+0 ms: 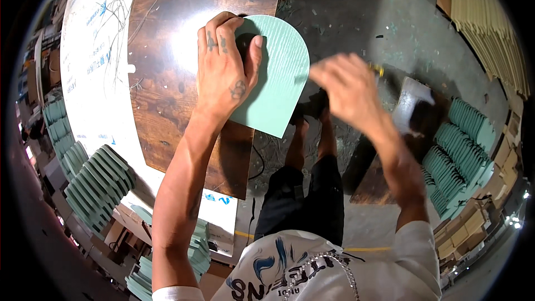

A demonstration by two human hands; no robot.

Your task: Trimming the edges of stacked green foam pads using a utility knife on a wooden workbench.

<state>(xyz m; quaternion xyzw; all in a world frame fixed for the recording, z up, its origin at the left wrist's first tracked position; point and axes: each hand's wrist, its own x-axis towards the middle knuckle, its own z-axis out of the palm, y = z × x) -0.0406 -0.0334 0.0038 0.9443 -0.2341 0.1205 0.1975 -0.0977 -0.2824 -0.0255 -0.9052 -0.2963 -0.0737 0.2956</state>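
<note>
Landmark: the arched green panel (277,72), a flat pale-green board with one rounded end and one straight end.
Far left of the panel: stacks of like green panels (97,184) stand on edge in fanned rows, beside a white printed sheet (95,78) that lies under the dark board.
Tabletop: a dark brown wooden tabletop (167,95) lies left of and under the panel, with a bright glare spot just left of the panel.
Left hand: the left hand (225,64) lies on the panel's left part, palm down; its fingers (214,36) are spread over the rounded upper edge and the thumb lies on the face, so they are clamped on the panel.
Panel, place: it sits at the tabletop's right edge, its right half overhanging the grey floor (356,17).
Panel, axis: the long axis runs from upper left to lower right, a little tilted; the rounded end points away from the person, the straight end toward the person.
Right hand: the right hand (345,86) is just right of the panel's right edge, blurred; whether its fingers are apart or closed cannot be told.
Far right of the panel: more green panels (460,150) stand in rows beside a second brown board (390,150).
</note>
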